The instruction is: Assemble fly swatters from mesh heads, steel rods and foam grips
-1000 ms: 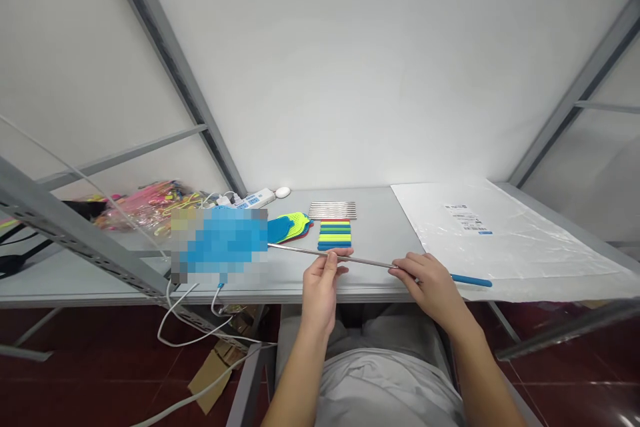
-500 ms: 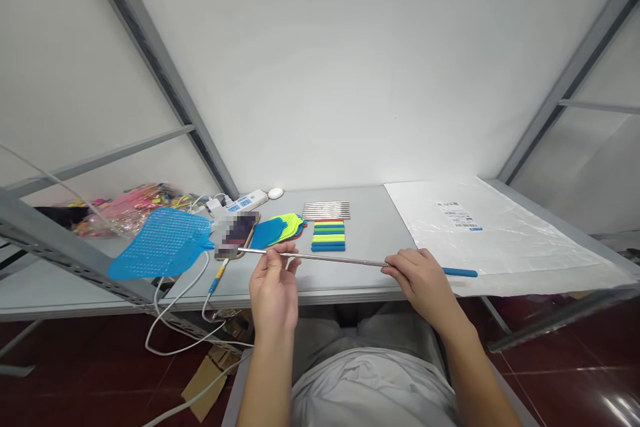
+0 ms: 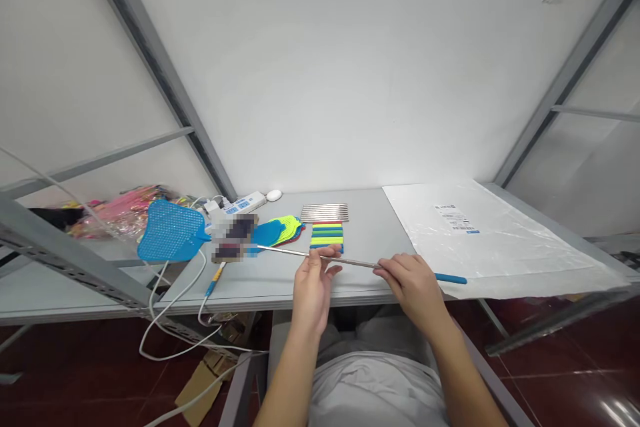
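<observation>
Flyswatter (image 3: pixel 173 230), likely light, is held above the surface (image 3: pixel 367 230), its stiff-looking metal shaft (image 3: pixel 357 263) best taken at two points: left hand (image 3: pixel 311 290) pinching it midway, right hand (image 3: pixel 413 283) clamped near the blue handle (image 3: pixel 451 278).

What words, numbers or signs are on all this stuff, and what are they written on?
No words or numbers can be read for sure.
Printed label on the white plastic sheet: dark lines and a blue bar, too small and blurred to read.
Power strip: blue patches around its sockets, no readable text.
Blue fly swatter: no writing shows.
</observation>
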Available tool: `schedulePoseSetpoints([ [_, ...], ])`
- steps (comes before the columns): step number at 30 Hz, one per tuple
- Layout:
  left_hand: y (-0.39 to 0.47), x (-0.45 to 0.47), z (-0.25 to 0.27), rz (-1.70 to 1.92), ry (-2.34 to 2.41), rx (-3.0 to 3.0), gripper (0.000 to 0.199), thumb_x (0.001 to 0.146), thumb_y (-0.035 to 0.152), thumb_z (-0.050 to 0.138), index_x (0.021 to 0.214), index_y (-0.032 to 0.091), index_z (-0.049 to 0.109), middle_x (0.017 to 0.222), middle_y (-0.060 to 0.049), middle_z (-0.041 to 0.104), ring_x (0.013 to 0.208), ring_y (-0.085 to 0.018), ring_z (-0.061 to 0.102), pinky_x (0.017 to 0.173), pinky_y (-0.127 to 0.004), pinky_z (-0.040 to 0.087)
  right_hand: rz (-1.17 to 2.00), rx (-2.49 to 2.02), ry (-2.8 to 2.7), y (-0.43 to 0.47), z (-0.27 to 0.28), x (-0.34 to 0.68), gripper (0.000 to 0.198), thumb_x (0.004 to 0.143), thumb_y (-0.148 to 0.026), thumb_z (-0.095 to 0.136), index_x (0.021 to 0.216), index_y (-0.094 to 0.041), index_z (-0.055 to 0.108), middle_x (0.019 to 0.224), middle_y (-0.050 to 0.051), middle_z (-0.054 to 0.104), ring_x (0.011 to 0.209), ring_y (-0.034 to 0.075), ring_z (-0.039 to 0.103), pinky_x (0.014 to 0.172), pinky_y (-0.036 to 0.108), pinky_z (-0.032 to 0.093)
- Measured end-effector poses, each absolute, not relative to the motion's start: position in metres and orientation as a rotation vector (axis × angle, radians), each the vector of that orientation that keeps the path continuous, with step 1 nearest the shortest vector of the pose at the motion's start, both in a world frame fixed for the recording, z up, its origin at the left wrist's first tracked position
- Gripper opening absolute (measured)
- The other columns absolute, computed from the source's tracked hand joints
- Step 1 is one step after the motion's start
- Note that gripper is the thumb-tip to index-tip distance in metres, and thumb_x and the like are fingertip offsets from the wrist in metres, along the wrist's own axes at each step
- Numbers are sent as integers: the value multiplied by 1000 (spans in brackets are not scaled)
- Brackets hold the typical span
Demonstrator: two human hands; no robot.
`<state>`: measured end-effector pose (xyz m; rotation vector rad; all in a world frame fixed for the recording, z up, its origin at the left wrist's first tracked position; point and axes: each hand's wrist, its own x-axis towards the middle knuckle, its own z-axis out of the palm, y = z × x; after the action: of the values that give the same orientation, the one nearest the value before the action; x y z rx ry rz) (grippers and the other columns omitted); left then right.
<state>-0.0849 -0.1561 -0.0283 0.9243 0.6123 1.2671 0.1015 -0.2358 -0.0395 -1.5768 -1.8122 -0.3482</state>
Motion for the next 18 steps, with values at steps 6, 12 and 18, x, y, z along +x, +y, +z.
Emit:
schedulePoseSetpoints([
  [6, -142, -90, -19, 1323, 608, 918, 35, 87, 50, 60, 81, 16, 67, 97, -8, 69, 92, -19, 63, 75, -30, 50, -348, -1586, -1760, -234, -43, 114, 17, 99, -30, 51, 91, -21, 63, 74, 1, 61, 70, 15, 53, 70, 31, 33],
  [12, -107, -100, 0, 1433, 620, 875, 37, 77, 52, 71, 76, 15, 66, 86, -6, 68, 83, -17, 64, 69, -28, 52, -364, -1590, -1716, -236, -49, 137, 15, 98, -32, 52, 93, -22, 63, 77, 0, 64, 73, 15, 57, 74, 31, 34],
  [18, -74, -104, 15, 1580, 621, 776, 36, 77, 51, 71, 75, 16, 64, 86, -4, 69, 71, -13, 62, 68, -30, 54, -372, -1674, -1638, -242, -59, 163, 13, 96, -30, 54, 94, -21, 62, 82, 2, 65, 77, 17, 57, 74, 32, 36],
])
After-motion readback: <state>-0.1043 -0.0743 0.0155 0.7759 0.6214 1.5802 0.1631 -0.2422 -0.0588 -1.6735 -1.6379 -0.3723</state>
